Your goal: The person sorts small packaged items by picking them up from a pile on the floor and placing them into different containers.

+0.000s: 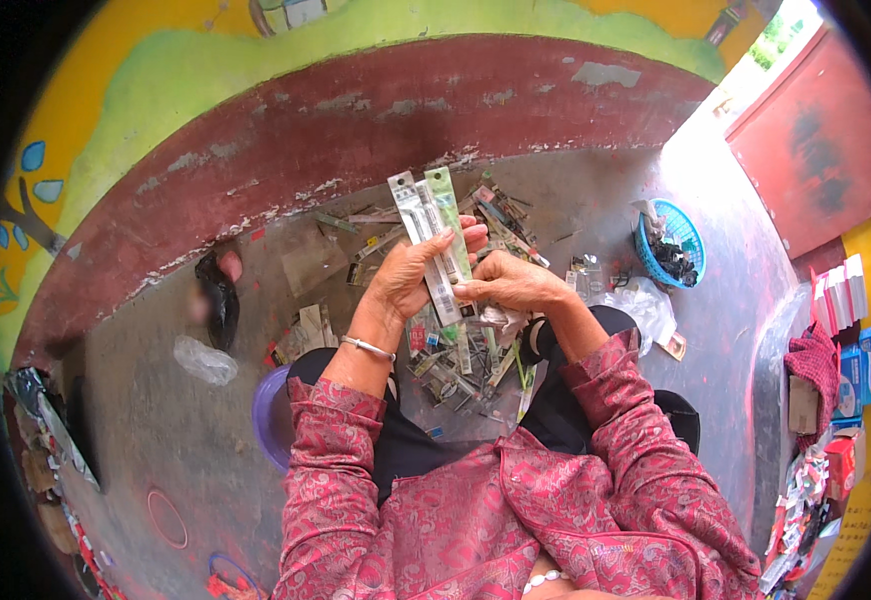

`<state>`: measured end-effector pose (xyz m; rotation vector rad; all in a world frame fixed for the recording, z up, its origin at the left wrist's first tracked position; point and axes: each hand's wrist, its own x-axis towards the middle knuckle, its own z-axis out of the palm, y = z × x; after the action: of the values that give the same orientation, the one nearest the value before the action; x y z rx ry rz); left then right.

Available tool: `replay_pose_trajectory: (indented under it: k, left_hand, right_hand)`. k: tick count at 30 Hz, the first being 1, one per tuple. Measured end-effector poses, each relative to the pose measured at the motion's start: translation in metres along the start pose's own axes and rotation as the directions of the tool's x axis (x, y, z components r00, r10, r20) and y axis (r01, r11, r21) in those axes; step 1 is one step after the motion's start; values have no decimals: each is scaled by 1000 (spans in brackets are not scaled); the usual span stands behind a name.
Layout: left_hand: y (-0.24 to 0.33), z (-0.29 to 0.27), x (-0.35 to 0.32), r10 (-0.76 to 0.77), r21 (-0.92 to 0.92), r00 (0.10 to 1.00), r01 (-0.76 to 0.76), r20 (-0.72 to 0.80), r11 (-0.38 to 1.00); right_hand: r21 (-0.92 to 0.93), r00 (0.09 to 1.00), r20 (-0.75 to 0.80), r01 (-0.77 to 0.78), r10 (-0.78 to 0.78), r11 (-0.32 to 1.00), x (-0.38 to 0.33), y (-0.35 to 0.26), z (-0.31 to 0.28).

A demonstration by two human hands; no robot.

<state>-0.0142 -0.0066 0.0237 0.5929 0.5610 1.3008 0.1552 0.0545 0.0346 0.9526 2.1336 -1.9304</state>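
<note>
Holding two long flat packaged strips (434,240) — one clear-silver, one green — upright over lap, left hand (406,280) grip closed round them, right hand (506,282) pinching lower end. Risk: strips sliding apart, dropping into scattered wrapper pile (456,365) — loose two-at-once hold.

Head cam, fisheye, looks down, close on lap

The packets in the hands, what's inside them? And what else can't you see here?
- Packets, head view: contents too small and blurred to tell.
- Left hand palm: turned away, grip side hidden.
- Right hand fingertips: tucked behind the packets.
- Pile between the knees: too small and jumbled to sort out.
- Blue basket: dark contents too small to name.
- Boxes: cut off by the right rim.
</note>
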Motion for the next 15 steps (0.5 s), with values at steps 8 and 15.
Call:
replay_pose_trajectory:
  k: [8, 15]
  left_hand:
    - [-8, 0, 6, 33, -135, 999, -28, 38, 990]
    - [-12, -2, 6, -16, -118, 991, 31, 131, 993]
  right_hand:
    - [146, 973, -12, 231, -231, 962, 4, 6, -1]
    - [32, 939, -87, 336, -333, 941, 6, 6, 2]
